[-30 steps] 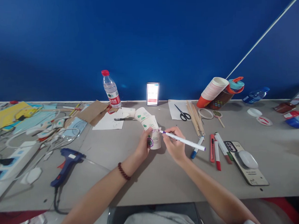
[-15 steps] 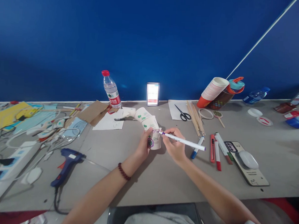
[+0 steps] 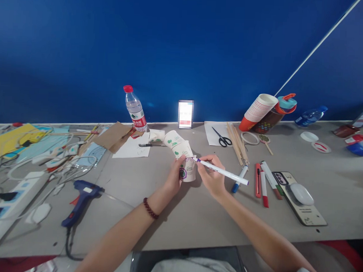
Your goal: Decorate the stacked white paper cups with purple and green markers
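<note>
A curved chain of white paper cups (image 3: 189, 175) with green print stands on the table in front of me, with purple rings drawn on the nearest cup. My left hand (image 3: 175, 176) grips that nearest cup from its left side. Between the fingers of my right hand (image 3: 212, 175) is a white marker (image 3: 225, 172) with a purple end. Its tip points left and meets the upper right of the near cup, by the rim. Whether it touches the paper I cannot tell. A blue-capped marker (image 3: 239, 179) lies just right of my right hand.
To the left are a blue glue gun (image 3: 84, 200), a power strip (image 3: 12, 209) and tangled cables. A water bottle (image 3: 135, 110) and lit phone (image 3: 185, 114) stand at the wall. Rightward lie scissors (image 3: 222, 138), sticks (image 3: 237, 144), a red cutter (image 3: 258, 180), a phone (image 3: 299, 201) and stacked cups (image 3: 259, 111).
The marker's tip has shifted slightly right and up on the near cup, with my right hand almost in place. My left hand keeps its hold on the cup.
</note>
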`<state>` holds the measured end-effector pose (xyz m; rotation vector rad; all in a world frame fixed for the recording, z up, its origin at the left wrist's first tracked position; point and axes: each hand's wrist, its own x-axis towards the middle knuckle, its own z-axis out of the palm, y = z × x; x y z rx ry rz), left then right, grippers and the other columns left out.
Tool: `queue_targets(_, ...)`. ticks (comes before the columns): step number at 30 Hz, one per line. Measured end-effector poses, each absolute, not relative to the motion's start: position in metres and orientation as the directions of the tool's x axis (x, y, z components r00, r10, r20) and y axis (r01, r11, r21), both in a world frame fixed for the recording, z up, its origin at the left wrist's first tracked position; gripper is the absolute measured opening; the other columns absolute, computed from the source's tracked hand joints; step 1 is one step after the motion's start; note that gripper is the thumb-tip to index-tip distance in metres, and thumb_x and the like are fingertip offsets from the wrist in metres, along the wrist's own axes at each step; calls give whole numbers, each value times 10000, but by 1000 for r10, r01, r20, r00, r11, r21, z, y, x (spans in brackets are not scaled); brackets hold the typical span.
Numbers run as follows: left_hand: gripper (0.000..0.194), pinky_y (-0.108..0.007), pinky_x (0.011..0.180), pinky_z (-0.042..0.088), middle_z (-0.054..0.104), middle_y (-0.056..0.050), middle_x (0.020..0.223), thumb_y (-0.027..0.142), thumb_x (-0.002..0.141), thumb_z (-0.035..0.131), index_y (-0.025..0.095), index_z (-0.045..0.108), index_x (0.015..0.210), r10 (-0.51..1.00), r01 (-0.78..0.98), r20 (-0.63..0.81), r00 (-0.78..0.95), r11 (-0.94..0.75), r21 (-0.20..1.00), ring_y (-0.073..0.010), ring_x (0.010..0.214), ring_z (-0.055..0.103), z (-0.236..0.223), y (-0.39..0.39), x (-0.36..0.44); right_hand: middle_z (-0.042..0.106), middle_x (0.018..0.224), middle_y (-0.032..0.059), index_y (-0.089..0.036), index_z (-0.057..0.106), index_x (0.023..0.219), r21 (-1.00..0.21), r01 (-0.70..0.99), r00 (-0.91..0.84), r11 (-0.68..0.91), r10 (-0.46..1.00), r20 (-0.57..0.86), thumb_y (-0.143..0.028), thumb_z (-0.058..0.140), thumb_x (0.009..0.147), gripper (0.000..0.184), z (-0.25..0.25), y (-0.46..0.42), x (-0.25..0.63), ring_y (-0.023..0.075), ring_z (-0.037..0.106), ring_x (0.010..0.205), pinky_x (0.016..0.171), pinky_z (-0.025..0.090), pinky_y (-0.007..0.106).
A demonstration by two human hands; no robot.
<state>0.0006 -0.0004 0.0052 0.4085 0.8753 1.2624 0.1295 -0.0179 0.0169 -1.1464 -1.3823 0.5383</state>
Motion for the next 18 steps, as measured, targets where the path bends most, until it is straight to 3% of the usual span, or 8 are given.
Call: queue_targets(18, 468, -300, 849, 486, 735, -67, 939, 439, 693, 770, 146, 688, 1048, 932, -652, -356, 66, 310, 692, -210, 907, 677, 2, 1, 0, 616, 713, -10, -216, 576, 799, -850, 338, 182, 404, 858, 480, -216, 620, 799, 44, 19, -18, 130, 141, 574, 629, 613, 461, 272)
